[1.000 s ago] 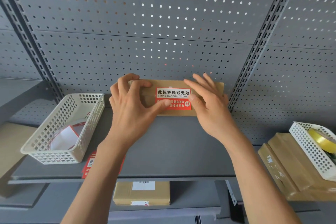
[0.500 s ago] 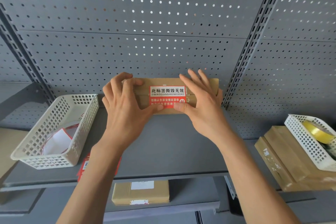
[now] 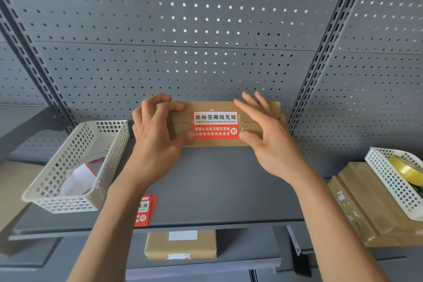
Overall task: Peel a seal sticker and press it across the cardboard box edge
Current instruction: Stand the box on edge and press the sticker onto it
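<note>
A flat cardboard box [image 3: 211, 106] stands at the back of the grey shelf [image 3: 212, 185], against the pegboard. A red and white seal sticker [image 3: 215, 125] lies flat across the box's seam. My left hand [image 3: 155, 137] grips the box's left end, its fingers curled over the top edge and its thumb on the front by the sticker's lower left corner. My right hand [image 3: 269, 137] has straight fingers over the right end, and its thumb presses beside the sticker's lower right corner.
A white basket [image 3: 57, 199] with peeled backing papers sits on the left. A stack of red stickers [image 3: 145, 210] lies at the shelf's front edge. On the right are cardboard boxes [image 3: 366, 204] and a white basket [image 3: 389, 181] holding yellow tape [image 3: 406, 169]. Another box [image 3: 180, 246] lies below.
Both thumbs slid outward from the sticker's middle to its left and right lower corners, so the whole sticker now shows. The box has stayed in place.
</note>
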